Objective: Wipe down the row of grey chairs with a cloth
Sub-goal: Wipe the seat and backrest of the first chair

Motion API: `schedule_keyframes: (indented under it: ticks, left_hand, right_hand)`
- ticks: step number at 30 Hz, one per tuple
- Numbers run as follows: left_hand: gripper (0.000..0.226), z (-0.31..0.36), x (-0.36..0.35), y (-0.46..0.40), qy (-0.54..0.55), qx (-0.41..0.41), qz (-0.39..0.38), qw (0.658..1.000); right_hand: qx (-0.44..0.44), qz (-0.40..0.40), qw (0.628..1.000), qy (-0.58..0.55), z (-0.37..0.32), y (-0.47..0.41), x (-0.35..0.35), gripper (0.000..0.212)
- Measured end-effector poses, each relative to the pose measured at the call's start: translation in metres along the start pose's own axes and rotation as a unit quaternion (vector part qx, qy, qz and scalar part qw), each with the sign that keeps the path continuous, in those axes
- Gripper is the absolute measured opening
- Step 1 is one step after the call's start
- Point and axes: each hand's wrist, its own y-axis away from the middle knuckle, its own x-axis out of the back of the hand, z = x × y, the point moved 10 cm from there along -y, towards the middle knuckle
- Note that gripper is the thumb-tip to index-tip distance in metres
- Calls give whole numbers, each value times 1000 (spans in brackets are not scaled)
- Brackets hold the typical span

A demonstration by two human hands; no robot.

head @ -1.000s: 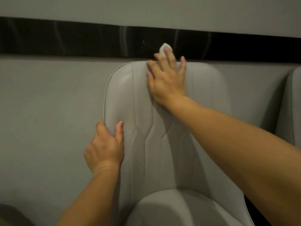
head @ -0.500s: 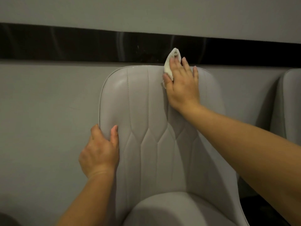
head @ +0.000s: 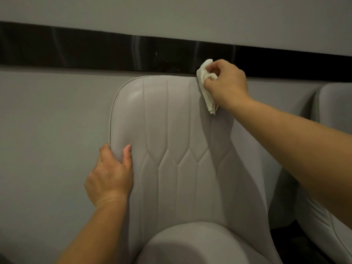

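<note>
A grey padded chair [head: 171,130] with stitched seams fills the middle, its backrest facing me and its seat at the bottom. My left hand [head: 110,176] grips the backrest's left edge, thumb on the front. My right hand [head: 226,82] is at the backrest's top right corner, fingers bunched on a white cloth [head: 206,86]. The cloth hangs down against the upper right of the backrest. My right forearm crosses and hides the chair's right edge.
A second grey chair [head: 335,103] stands close at the right, partly cut off. Behind both runs a grey wall [head: 47,121] with a glossy black band [head: 95,48] just above the backrest's top.
My right hand has slid rightward along the top of the backrest, from flat on the cloth to pinching it bunched at the top right corner. My left hand keeps its grip.
</note>
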Motion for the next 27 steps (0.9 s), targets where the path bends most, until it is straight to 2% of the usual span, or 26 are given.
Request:
schedule_keyframes:
  ticks: [4, 7, 12, 16, 18, 20, 23, 27]
  left_hand:
    - [65, 0, 0, 0, -5, 4, -3, 1000]
    - [63, 1, 0, 1, -4, 3, -4, 1000]
    - [62, 0, -1, 0, -7, 8, -11, 1000]
    - [62, 1, 0, 1, -5, 2, -6, 1000]
    - [63, 1, 0, 1, -5, 3, -4, 1000]
    - [64, 0, 0, 1, -7, 5, -5, 1000]
    - [65, 1, 0, 1, -5, 4, -6, 1000]
    - [65, -1, 0, 1, -3, 11, -8, 1000]
  right_hand:
    - [-14, -35, 999, -16, -6, -4, -10, 33]
    - [-21, -30, 999, -23, -5, -5, -10, 37]
    - [-20, 7, 1000, 22, 1, -2, 0, 26]
    - [-49, -41, 998, 2, 4, -3, 0, 13]
    - [-85, -75, 992, -51, 4, -6, -1, 13]
    - [-118, -103, 976, -149, -2, -6, -1, 12]
    - [-130, -136, 947, -259, -15, -5, -5, 23]
    - [-124, -196, 864, -447, -36, -1, -22, 35]
